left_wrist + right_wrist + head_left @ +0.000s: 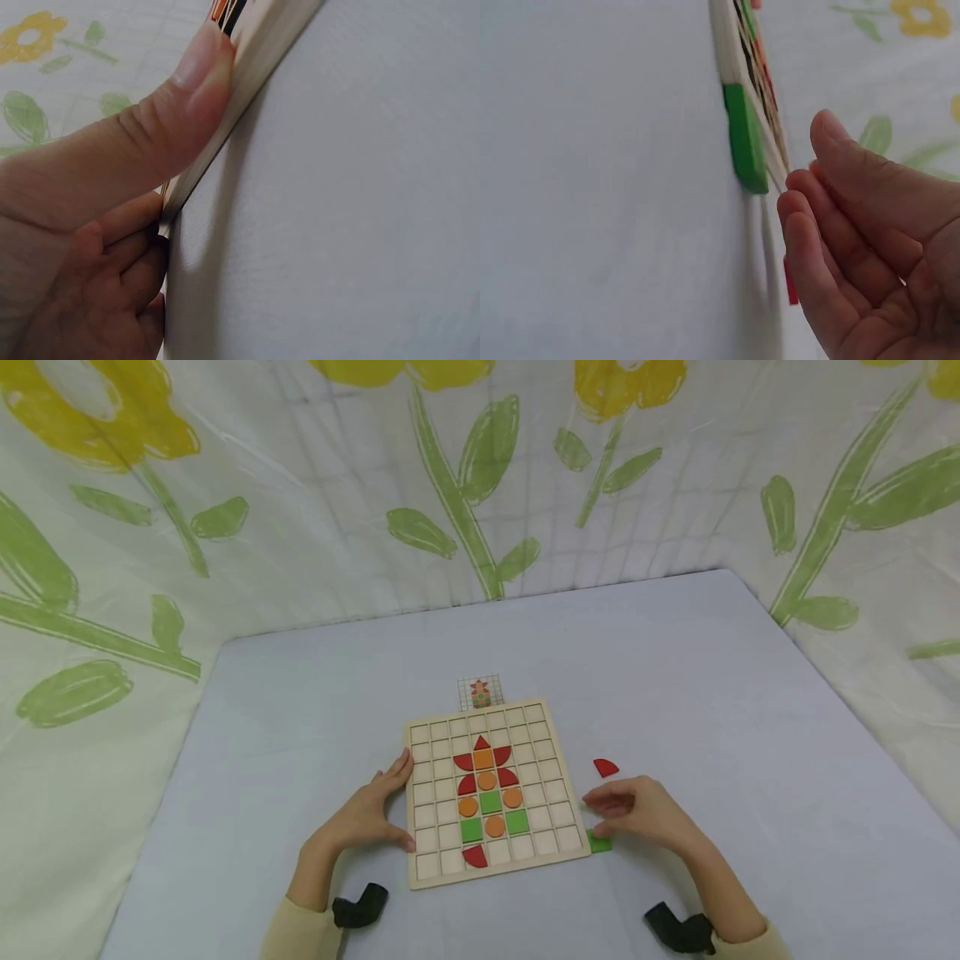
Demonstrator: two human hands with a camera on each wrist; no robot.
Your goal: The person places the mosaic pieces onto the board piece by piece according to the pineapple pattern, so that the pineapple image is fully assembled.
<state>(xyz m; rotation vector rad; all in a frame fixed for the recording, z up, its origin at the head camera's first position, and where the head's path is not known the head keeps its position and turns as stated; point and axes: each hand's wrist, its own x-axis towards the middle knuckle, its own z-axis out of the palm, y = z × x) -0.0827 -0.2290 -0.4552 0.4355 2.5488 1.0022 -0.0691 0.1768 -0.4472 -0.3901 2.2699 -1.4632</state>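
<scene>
A wooden grid board point(441, 866) lies on the table, with red, orange and green tiles set in a figure at its middle. A red quarter-round tile point(475, 857) sits in the bottom row. My left hand point(369, 814) rests against the board's left edge, thumb and fingers spread along it; the thumb point(187, 97) touches the side in the left wrist view. On the right, my right hand point(643, 814) hovers beside the board with relaxed fingers and nothing between them. Partly under its thumb is a green square tile point(601, 842), which touches the board's edge in the right wrist view.
A loose red quarter-round tile point(606, 767) lies on the table above my right hand. Behind the board's far edge is a small pattern card point(480, 692) with a similar figure. A flower-printed curtain point(315, 527) stands behind the table point(300, 693).
</scene>
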